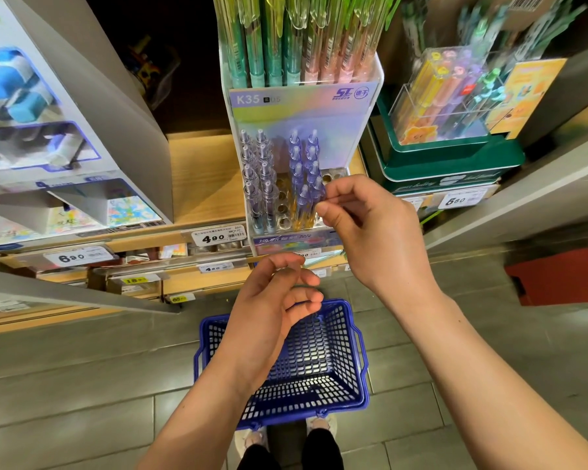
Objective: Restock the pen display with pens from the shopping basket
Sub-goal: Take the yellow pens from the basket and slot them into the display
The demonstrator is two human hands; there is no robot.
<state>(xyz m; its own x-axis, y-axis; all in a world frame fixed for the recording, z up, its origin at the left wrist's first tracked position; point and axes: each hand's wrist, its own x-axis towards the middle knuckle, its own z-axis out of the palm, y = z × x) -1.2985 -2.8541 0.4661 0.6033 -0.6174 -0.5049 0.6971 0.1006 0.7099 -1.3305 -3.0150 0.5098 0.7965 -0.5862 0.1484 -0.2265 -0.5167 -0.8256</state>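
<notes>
Pen display (302, 106): right grip (377, 232) pinches a purple pen (317, 186) (thumb and forefinger); left grip (269, 310), loosely curled, holds nothing above the blue basket (323, 364) on tiled floor (82, 385).

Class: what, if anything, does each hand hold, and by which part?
The right hand pinches a pen near its top, a thumb-and-forefinger grip. The left hand holds nothing.

Pen display (302, 106) above blue basket (323, 361)
</notes>
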